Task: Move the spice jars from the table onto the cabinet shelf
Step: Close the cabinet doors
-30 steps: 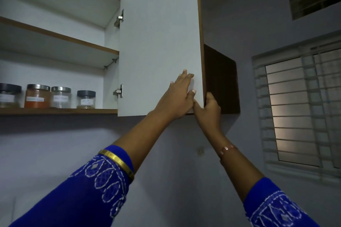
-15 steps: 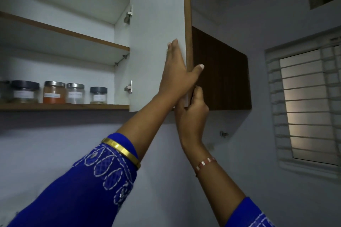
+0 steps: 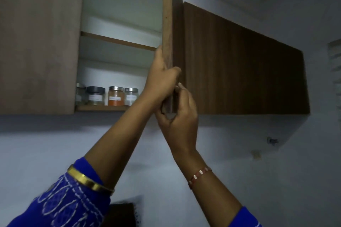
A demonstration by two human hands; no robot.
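Note:
Several spice jars stand in a row on the bottom cabinet shelf point(image 3: 101, 108): a dark-lidded jar point(image 3: 95, 96), an orange-filled jar point(image 3: 115, 96), a clear jar point(image 3: 130, 96) and one half hidden at the left point(image 3: 80, 94). The cabinet door point(image 3: 167, 24) hangs edge-on to me. My left hand point(image 3: 162, 79) wraps the door's edge from the left. My right hand point(image 3: 180, 116) grips the door's lower corner from the right.
A closed brown door point(image 3: 36, 42) covers the cabinet's left part, and a closed dark wood cabinet point(image 3: 239, 64) lies to the right. Two upper shelves point(image 3: 118, 40) show inside. Below is a pale wall with a small fitting point(image 3: 272, 141).
The door has swung toward shut, from showing its white inner face to edge-on. Both hands moved left with it and now clasp its edge. The view shifted right, bringing the left door into sight.

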